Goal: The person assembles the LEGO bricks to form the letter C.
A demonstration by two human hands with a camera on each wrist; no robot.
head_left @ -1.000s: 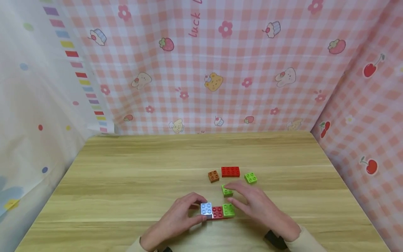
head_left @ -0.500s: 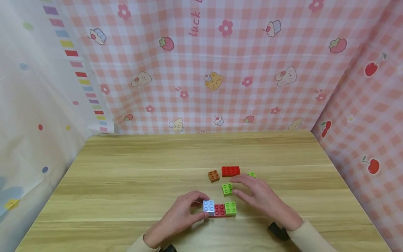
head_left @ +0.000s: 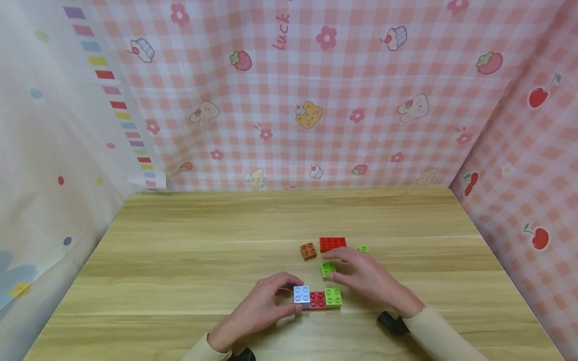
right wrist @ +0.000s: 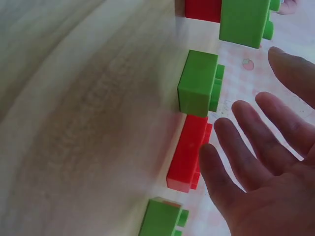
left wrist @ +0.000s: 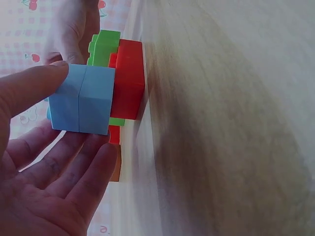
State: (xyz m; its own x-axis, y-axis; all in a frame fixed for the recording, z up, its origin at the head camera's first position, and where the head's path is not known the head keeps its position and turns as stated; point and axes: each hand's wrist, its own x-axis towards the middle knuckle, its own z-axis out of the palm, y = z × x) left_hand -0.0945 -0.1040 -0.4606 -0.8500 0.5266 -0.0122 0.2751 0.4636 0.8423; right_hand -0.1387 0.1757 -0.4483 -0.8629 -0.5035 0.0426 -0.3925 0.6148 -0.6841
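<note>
In the head view my left hand (head_left: 266, 303) pinches a light blue brick (head_left: 301, 294) at the left end of a red brick (head_left: 317, 299). A seam in the left wrist view shows two light blue bricks (left wrist: 82, 98), one on the other. A green brick (head_left: 333, 296) sits on the red brick's right end. My right hand (head_left: 370, 278) hovers around a loose green brick (head_left: 327, 269), its thumb and fingers spread. In the right wrist view, that loose green brick (right wrist: 198, 83) stands apart from the fingers, with nothing held.
Behind the right hand lie a long red brick (head_left: 332, 243) and a partly hidden green brick (head_left: 363, 248). A brown brick (head_left: 308, 250) is left of the long red one. Patterned curtains (head_left: 289, 100) border the wooden table (head_left: 189, 240).
My right hand drew back slightly to the right, then returned leftward over the loose green brick. The left hand keeps its grip on the light blue brick.
</note>
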